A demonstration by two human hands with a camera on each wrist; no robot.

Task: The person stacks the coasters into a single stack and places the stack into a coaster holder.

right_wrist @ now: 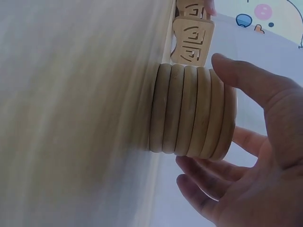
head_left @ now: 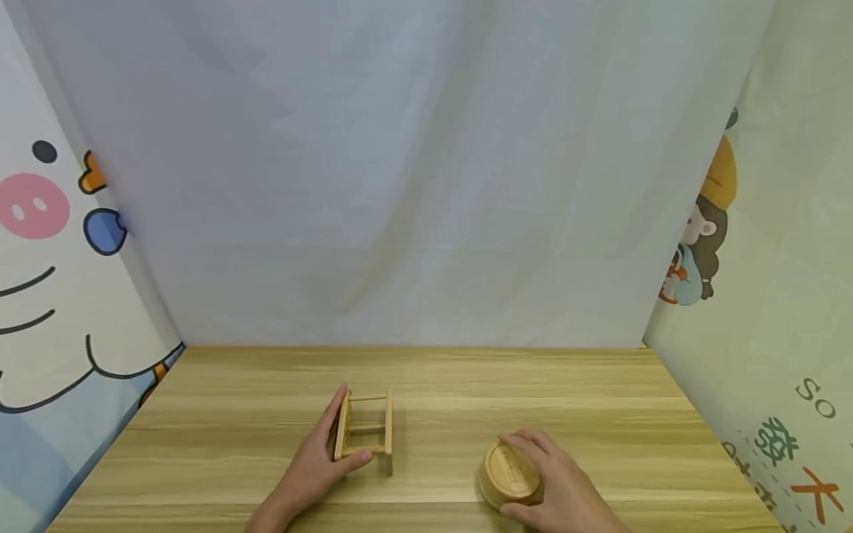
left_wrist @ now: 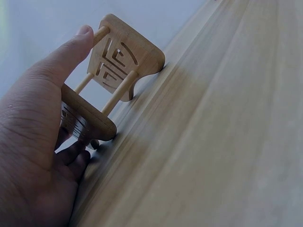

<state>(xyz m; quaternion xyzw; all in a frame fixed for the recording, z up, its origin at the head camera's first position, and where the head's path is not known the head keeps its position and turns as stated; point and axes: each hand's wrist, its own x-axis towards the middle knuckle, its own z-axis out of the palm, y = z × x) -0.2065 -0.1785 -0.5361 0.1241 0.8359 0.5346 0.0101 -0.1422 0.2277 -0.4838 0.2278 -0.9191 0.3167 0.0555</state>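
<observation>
A small wooden coaster rack (head_left: 389,429), with cut-out side panels joined by thin rods, stands on the table left of centre. My left hand (head_left: 313,463) grips it from the left, the thumb at the near rod and the fingers behind the left panel. In the left wrist view, the rack (left_wrist: 125,56) rests its feet on the wood. To the right is a neat stack of round wooden coasters (head_left: 509,474), the top one bearing a carved mark. My right hand (head_left: 560,481) curls round the stack, thumb on one side and fingers on the other. Several coasters (right_wrist: 191,111) show edge-on in the right wrist view.
The wood-grain table (head_left: 440,377) runs back to a plain pale curtain (head_left: 400,185). Printed cloths stand at both sides, the left one with a pig cartoon (head_left: 36,207), the right one with a child figure (head_left: 700,237) and lettering.
</observation>
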